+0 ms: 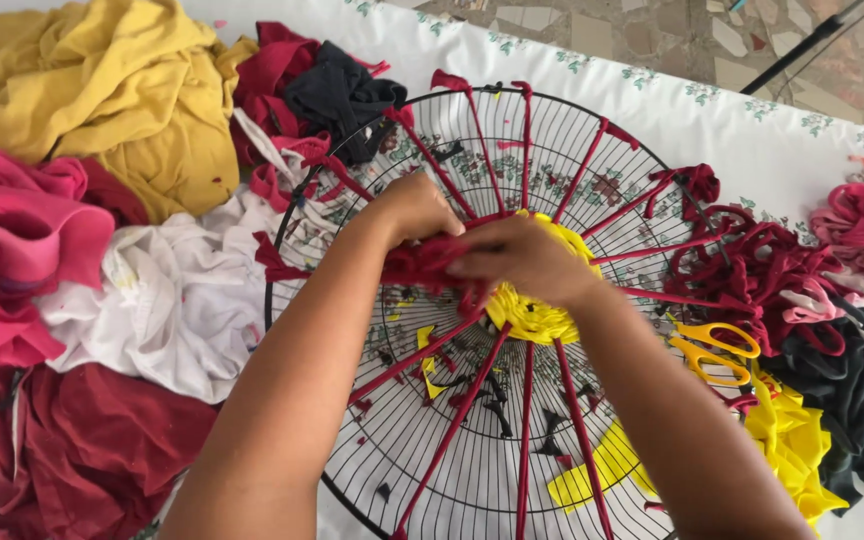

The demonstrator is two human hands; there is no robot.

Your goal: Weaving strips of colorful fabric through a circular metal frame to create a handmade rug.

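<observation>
Maroon fabric strip (422,265) is clamped in both grips, left hand (414,208) and right hand (522,258), at the wire fan guard (552,130) hub beside the yellow woven centre (532,318); weaving looks underway; next likely needs threading between spokes.

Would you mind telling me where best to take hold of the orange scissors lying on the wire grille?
Probably by the looped handles of the scissors, coming from above on the right side. The handles lie flat and uncovered on the wire grille; the blades seem hidden under fabric.
</observation>
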